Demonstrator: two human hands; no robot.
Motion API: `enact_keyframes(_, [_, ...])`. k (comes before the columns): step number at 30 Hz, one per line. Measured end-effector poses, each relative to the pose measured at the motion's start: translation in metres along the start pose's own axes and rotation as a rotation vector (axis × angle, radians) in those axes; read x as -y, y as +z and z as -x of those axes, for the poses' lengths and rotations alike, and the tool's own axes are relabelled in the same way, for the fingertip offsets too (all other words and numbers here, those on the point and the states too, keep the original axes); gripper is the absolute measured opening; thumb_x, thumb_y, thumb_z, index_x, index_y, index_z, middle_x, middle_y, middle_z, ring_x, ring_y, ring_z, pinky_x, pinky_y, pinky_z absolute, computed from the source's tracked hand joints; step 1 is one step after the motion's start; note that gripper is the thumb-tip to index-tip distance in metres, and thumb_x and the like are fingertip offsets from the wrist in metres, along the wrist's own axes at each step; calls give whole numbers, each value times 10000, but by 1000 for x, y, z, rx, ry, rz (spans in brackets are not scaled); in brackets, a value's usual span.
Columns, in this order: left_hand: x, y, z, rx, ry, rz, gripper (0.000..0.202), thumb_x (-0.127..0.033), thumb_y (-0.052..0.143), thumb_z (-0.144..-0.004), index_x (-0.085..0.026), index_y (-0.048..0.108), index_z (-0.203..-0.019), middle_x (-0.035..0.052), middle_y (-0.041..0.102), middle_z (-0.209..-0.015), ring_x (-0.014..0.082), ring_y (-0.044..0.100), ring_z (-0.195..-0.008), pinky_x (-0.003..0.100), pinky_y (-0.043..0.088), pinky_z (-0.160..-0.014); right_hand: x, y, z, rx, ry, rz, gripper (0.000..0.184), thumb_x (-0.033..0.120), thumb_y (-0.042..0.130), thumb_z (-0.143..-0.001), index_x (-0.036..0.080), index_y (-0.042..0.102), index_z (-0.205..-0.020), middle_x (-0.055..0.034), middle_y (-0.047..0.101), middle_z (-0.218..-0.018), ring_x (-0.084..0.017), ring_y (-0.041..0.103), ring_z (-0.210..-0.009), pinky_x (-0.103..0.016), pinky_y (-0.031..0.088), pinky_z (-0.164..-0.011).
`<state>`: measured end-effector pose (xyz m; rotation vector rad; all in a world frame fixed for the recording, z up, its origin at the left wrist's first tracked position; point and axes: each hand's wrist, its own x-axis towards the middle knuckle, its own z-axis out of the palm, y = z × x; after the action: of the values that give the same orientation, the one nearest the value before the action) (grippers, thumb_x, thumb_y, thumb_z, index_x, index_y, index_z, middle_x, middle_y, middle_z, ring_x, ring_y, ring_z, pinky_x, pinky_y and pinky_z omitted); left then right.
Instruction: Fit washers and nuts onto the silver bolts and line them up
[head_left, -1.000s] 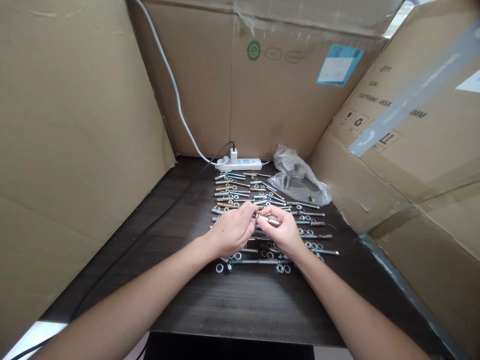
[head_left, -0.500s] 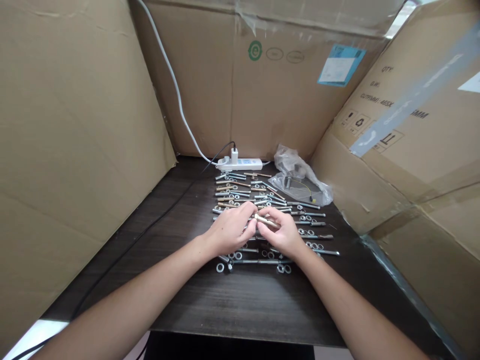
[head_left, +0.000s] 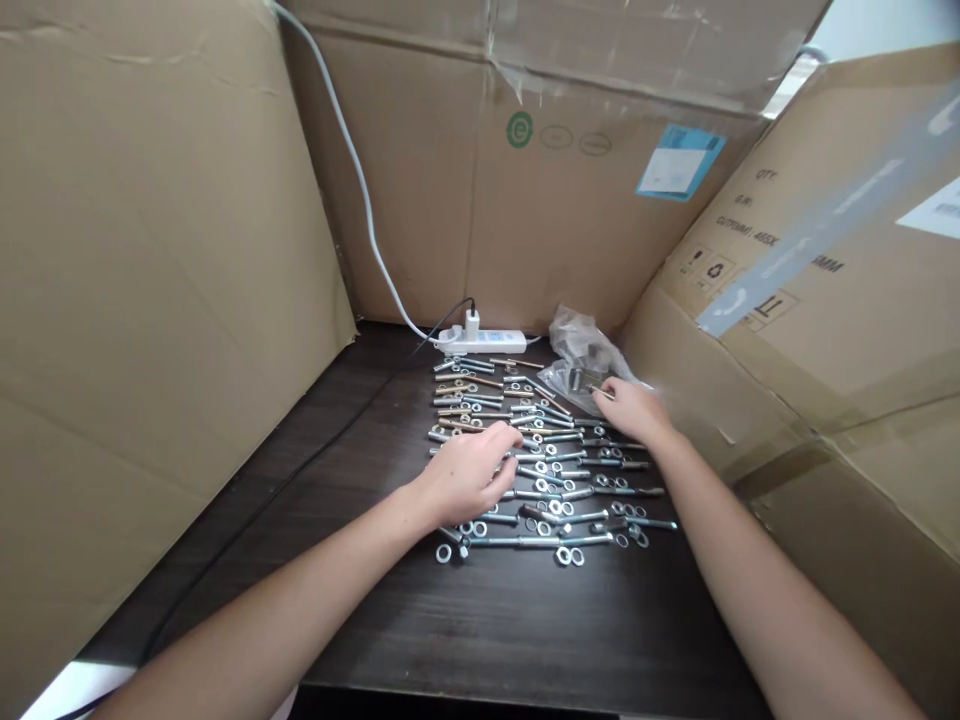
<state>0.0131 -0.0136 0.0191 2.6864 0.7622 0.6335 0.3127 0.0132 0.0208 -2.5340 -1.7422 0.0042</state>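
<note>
Rows of metal bolts (head_left: 525, 542) with nuts and washers (head_left: 442, 553) lie on a dark wooden table (head_left: 487, 630). My left hand (head_left: 469, 470) rests on the middle rows with its fingers curled; what is under them is hidden. My right hand (head_left: 630, 408) is stretched to the back right, at the edge of a crumpled clear plastic bag (head_left: 581, 350). Its fingers are pinched, and the thin tip of a bolt (head_left: 604, 392) sticks out of them towards the bag.
Cardboard boxes wall the table in on the left (head_left: 150, 300), at the back (head_left: 525, 200) and on the right (head_left: 810, 320). A white power strip (head_left: 484, 341) with a plug and white cable lies at the back. A black cable (head_left: 300, 470) runs across the left of the table.
The hands were together, both on one bolt over the middle rows. Now my right hand has moved to the back right by the bag, and my left hand has dropped onto the bolts.
</note>
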Motion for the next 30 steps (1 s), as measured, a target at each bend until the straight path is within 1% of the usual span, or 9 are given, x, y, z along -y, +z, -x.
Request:
enact_keyframes(2, [0,0,0,7,16,1,183,-227,369,-911,-183,482,-1048,43,594,-997,166,590,-821,281,443,-699,-7,6,-20,15,32,31,333,416,459,-836,191,670,-961,-128,687,-973,-271,621,-895,-308,402,-658])
enact_keyframes(4, [0,0,0,8,33,-1,193,-214,366,-906,-178,478,-1058,45,593,-984,166,590,-822,284,446,-707,-10,11,-33,24,44,42,327,400,470,-829,195,678,-978,-137,682,-1010,-285,620,-926,-327,417,-674])
enact_keyframes(9, [2,0,2,11,44,-12,206,-206,374,-894,-181,469,-1075,47,590,-1003,174,590,-837,299,454,-731,-9,12,-49,42,30,60,300,354,513,-801,186,689,-976,-139,674,-1042,-287,616,-965,-335,439,-709])
enact_keyframes(13, [2,-2,2,20,47,-6,205,-199,377,-884,-181,466,-1067,45,593,-1006,177,590,-831,304,459,-726,3,11,-56,18,18,54,332,371,497,-806,174,686,-995,-146,645,-1119,-285,593,-1026,-339,445,-770])
enact_keyframes(17, [1,-2,2,15,45,-1,205,-201,366,-886,-184,466,-1064,46,596,-996,182,596,-836,311,464,-734,22,18,-57,46,48,27,401,459,494,-790,144,716,-901,-172,673,-1006,-305,616,-964,-363,457,-765])
enact_keyframes(21, [0,-2,2,13,55,-10,210,-192,366,-882,-179,472,-1064,49,599,-996,176,599,-822,306,465,-721,28,17,-56,60,109,-31,423,479,528,-741,112,715,-839,-197,673,-955,-332,623,-917,-384,459,-735])
enact_keyframes(24, [-1,-2,2,13,62,-21,210,-186,369,-879,-177,478,-1058,45,601,-982,170,599,-807,301,464,-716,19,2,-51,25,144,-114,383,458,511,-736,124,690,-792,-186,667,-922,-325,610,-908,-363,445,-711])
enact_keyframes(27, [-1,-2,2,-2,53,-24,206,-192,356,-890,-180,493,-1043,40,604,-965,166,597,-811,294,461,-717,9,-16,-32,-8,114,-258,334,397,405,-782,153,620,-708,-122,647,-767,-257,602,-808,-298,423,-638])
enact_keyframes(30, [1,-1,0,-25,40,-35,203,-211,346,-904,-179,516,-1009,33,604,-926,161,592,-799,291,459,-720,12,-25,4,7,17,-439,317,368,293,-816,189,508,-668,-23,542,-597,-167,521,-600,-251,380,-536])
